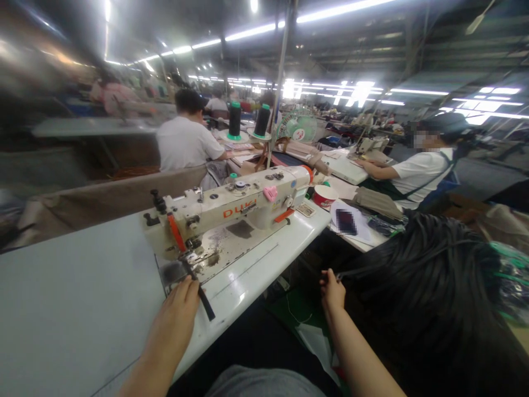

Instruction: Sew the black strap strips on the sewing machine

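Note:
My left hand (pixel 182 306) lies on the sewing machine (pixel 231 204) bed, just in front of the needle area. Its fingers point forward, and the fingertips rest against a short black strap (pixel 205 302). That strap runs from under the presser foot toward the table's front edge. Off to the right, beyond the table edge, my right hand (pixel 333 289) is closed in a pinch on the end of a black strip (pixel 351 272). The strip leads into a large heap of black strips (pixel 430 270) beside me. Part of the grip is hidden by the fingers.
The white sewing table (pixel 82 275) extends left. Two black thread cones (pixel 235 121) stand behind the machine. To the right are a red-and-white tub (pixel 324 195), a phone-like dark object (pixel 346 220) on paper, and folded cloth (pixel 378 201). Co-workers (pixel 185 135) sit at nearby machines.

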A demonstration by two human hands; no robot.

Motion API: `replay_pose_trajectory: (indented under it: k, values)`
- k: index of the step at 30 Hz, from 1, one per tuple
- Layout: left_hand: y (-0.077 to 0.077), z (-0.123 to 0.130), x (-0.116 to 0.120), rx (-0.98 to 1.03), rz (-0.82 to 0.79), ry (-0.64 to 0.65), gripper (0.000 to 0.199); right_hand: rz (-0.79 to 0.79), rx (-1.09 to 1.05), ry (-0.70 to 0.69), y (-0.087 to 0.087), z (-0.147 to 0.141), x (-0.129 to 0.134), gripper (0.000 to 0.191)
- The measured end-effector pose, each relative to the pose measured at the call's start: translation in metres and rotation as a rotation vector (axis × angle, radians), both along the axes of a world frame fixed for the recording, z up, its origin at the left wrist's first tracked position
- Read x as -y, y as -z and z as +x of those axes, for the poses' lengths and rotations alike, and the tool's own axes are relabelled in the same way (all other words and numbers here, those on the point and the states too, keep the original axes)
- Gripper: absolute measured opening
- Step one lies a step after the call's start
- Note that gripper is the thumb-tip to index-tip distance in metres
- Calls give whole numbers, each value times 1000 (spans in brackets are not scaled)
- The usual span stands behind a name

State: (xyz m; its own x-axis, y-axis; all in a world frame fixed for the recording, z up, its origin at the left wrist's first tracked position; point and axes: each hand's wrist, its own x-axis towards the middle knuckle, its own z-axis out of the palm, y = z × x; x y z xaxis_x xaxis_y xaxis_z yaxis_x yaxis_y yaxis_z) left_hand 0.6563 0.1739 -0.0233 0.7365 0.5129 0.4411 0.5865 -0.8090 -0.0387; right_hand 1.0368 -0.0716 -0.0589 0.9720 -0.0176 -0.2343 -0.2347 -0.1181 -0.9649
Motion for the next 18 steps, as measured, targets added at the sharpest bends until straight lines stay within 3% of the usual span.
replay_pose_trajectory:
  k: [3,9,12,18]
  values:
    - [-5,4,4,-8,-15,-37,35,-19,43,23,-15,7,-3,72]
    - [-30,14,16,-50,-118,-99,37,-88,-59,-411,-21,-28,-20,66]
    - [-39,16,15,-51,-174,-105,33,-97,-3,-386,-30,-25,-26,63]
    - [-41,18,15,4,-194,-107,24,-141,178,-419,-70,-26,-38,60]
